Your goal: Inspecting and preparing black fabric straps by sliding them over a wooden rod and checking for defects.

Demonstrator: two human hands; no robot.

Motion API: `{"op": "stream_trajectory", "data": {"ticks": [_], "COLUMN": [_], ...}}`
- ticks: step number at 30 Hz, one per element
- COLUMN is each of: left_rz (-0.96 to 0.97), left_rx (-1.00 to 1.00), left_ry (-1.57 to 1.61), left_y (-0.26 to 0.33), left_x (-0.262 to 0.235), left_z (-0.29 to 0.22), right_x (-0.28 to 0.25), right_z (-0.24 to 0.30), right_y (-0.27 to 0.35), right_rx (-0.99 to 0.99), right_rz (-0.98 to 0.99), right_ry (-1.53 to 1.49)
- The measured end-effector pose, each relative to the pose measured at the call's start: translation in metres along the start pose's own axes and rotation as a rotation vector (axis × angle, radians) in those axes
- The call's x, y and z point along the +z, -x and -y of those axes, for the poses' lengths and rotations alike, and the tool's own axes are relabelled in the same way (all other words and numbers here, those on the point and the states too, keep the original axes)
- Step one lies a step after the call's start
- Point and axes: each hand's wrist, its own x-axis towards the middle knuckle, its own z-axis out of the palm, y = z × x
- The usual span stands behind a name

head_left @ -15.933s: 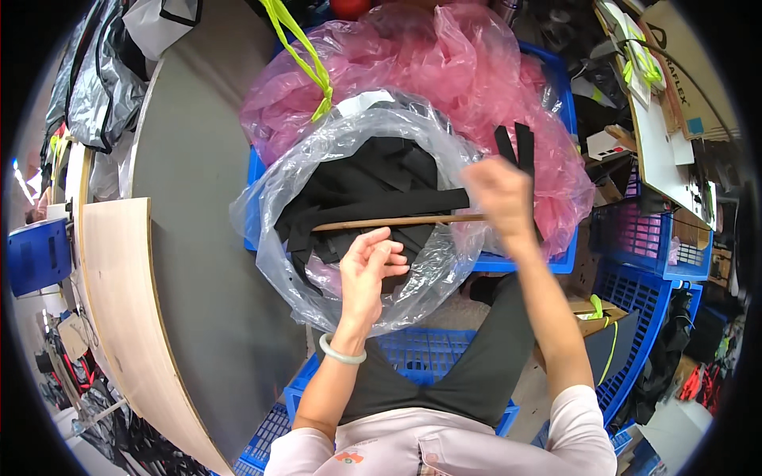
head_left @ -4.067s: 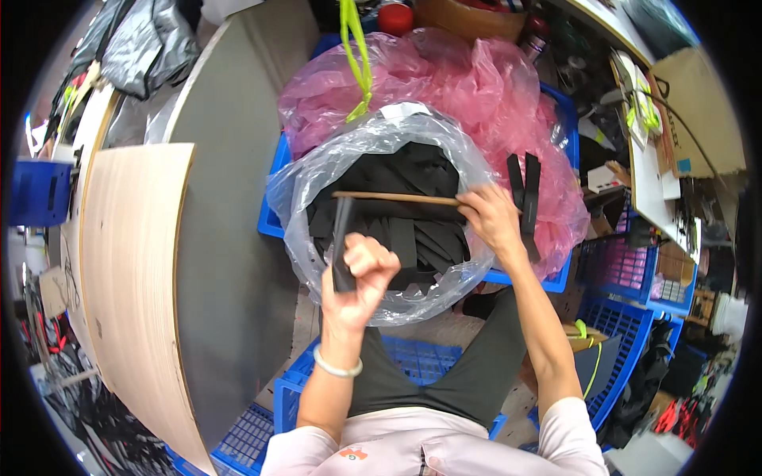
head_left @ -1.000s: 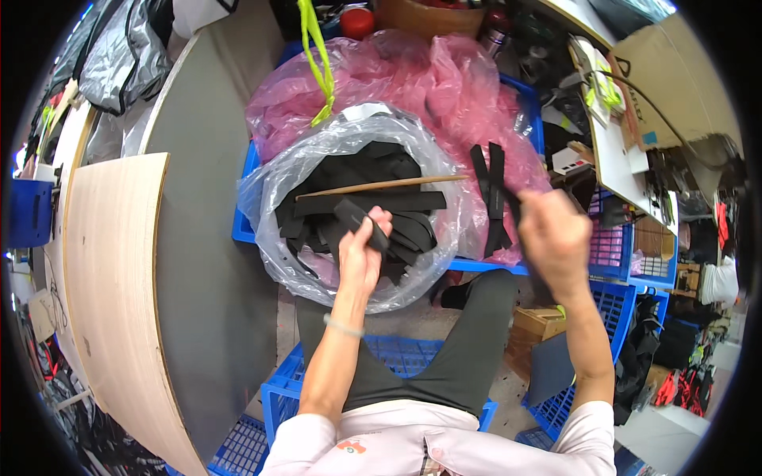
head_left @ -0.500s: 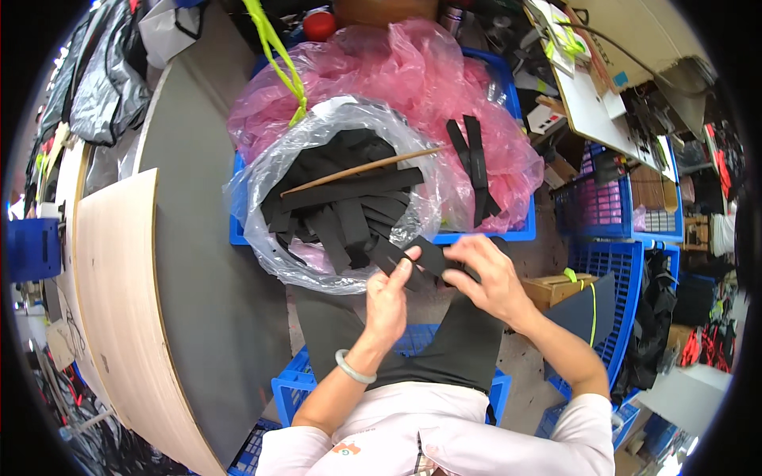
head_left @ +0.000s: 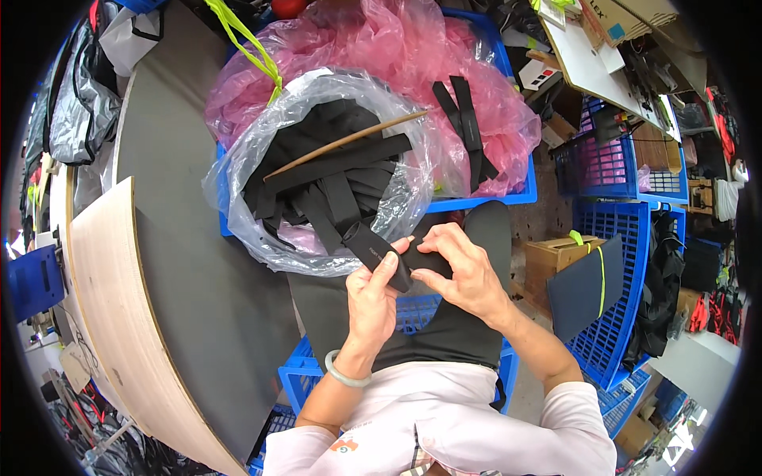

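Note:
My left hand (head_left: pixel 371 297) grips a black elastic strap (head_left: pixel 375 254) just below the rim of a clear plastic bag (head_left: pixel 262 170). My right hand (head_left: pixel 462 270) pinches the same strap's other end, and the two hands touch over my lap. Inside the bag lies a heap of black straps (head_left: pixel 333 178), with a thin wooden stick (head_left: pixel 349 143) laid across them. A pair of black straps (head_left: pixel 464 119) rests on the pink plastic bag (head_left: pixel 381 55) to the right.
Both bags sit in a blue crate (head_left: pixel 484 202). A grey tabletop (head_left: pixel 182 262) with a pale wooden edge (head_left: pixel 103 317) curves along the left. More blue crates (head_left: pixel 627 238), a cardboard box (head_left: pixel 556 258) and a black folder (head_left: pixel 583 285) stand on the right.
The view has shifted slightly. Both hands have stayed together over my lap, working the black strap; half a second earlier they had just drawn it out of the clear bag.

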Motion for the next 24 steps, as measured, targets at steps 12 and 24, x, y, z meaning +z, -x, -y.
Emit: {"op": "stream_trajectory", "data": {"ticks": [12, 24], "left_rz": [-0.056, -0.067], "left_rx": [-0.353, -0.27], "left_ry": [0.791, 0.846], "left_y": [-0.018, -0.017], "left_x": [-0.016, 0.005], "left_z": [-0.025, -0.027], "right_x": [0.004, 0.034], "right_z": [0.008, 0.019], "right_y": [0.013, 0.006], "right_rx": [-0.09, -0.327], "right_rz": [-0.253, -0.471], "right_ry": [-0.019, 0.071]}}
